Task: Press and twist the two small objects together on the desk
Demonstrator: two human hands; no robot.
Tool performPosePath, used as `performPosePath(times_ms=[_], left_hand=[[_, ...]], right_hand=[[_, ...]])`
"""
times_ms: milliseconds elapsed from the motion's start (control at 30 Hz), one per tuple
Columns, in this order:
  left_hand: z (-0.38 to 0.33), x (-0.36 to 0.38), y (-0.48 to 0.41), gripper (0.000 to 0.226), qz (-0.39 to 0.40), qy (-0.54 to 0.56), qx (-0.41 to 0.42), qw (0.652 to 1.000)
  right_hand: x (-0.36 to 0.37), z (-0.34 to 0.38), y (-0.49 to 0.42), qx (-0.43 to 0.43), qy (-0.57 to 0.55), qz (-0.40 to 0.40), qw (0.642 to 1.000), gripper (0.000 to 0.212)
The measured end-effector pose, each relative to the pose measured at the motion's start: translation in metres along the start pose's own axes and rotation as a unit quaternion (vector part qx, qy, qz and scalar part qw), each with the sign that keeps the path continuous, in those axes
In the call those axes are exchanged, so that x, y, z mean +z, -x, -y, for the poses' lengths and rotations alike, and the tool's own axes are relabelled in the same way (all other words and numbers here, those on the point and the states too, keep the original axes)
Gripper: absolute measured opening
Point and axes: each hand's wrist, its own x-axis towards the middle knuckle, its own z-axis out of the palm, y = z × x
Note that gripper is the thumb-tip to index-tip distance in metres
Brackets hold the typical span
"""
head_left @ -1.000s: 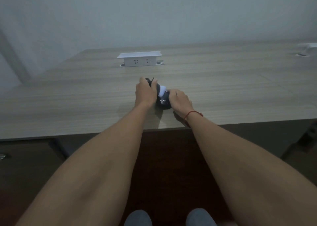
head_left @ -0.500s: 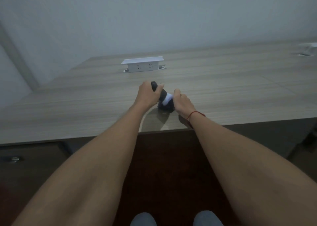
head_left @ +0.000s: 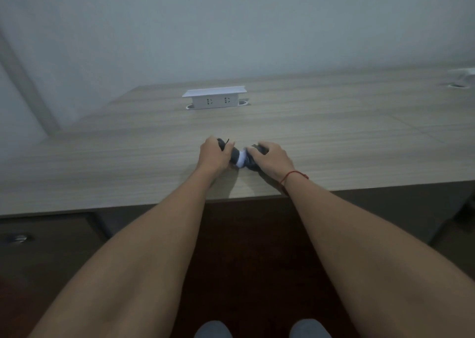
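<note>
The left hand (head_left: 213,155) grips one end of a dark bundle (head_left: 240,157) with a white band in the middle; it is perhaps a rolled sock, the view is too blurred to tell. The right hand (head_left: 271,159) grips the other end. The bundle lies on the wooden table (head_left: 334,137), near its front edge. Farther back stands a white socket box (head_left: 214,98).

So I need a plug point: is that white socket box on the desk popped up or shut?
Popped up: the socket box stands above the desk, outlets showing.
</note>
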Motion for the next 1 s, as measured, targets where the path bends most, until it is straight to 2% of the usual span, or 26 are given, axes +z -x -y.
performPosePath(times_ms=[100, 167, 433, 567, 767, 800, 900, 933, 1000], left_hand=[[-0.005, -0.003, -0.001, 0.038, -0.058, 0.026, 0.006, 0.998], [-0.005, 0.003, 0.001, 0.035, -0.069, 0.044, 0.015, 0.997], [-0.003, 0.014, -0.002, 0.04, 0.0, -0.034, -0.003, 0.999], [0.0, 0.008, 0.0, 0.03, 0.072, 0.002, 0.009, 0.997], [-0.009, -0.005, 0.01, 0.023, 0.155, 0.018, -0.018, 0.988], [-0.01, -0.003, 0.011, 0.025, 0.136, 0.021, -0.013, 0.99], [-0.01, 0.01, 0.015, 0.029, 0.014, 0.01, 0.021, 1.0], [-0.01, 0.013, 0.014, 0.03, 0.0, 0.01, 0.023, 1.0], [-0.01, 0.015, 0.011, 0.03, 0.042, 0.006, 0.019, 0.999]], right_hand=[[-0.001, -0.001, -0.002, -0.021, 0.017, 0.015, 1.0, 0.043], [0.001, 0.0, -0.001, -0.037, 0.028, 0.007, 0.999, 0.035], [0.006, -0.005, -0.004, -0.043, 0.058, -0.021, 0.997, 0.032], [0.009, -0.003, -0.006, -0.018, 0.085, -0.038, 0.995, 0.037], [0.013, -0.003, -0.009, -0.009, 0.103, -0.058, 0.993, 0.027], [0.014, -0.003, -0.009, -0.006, 0.102, -0.058, 0.993, 0.029], [0.016, -0.002, -0.007, -0.003, 0.094, -0.062, 0.994, 0.032], [0.015, -0.001, -0.006, 0.0, 0.088, -0.062, 0.994, 0.035], [0.01, 0.0, -0.006, 0.01, 0.075, -0.059, 0.995, 0.039]])
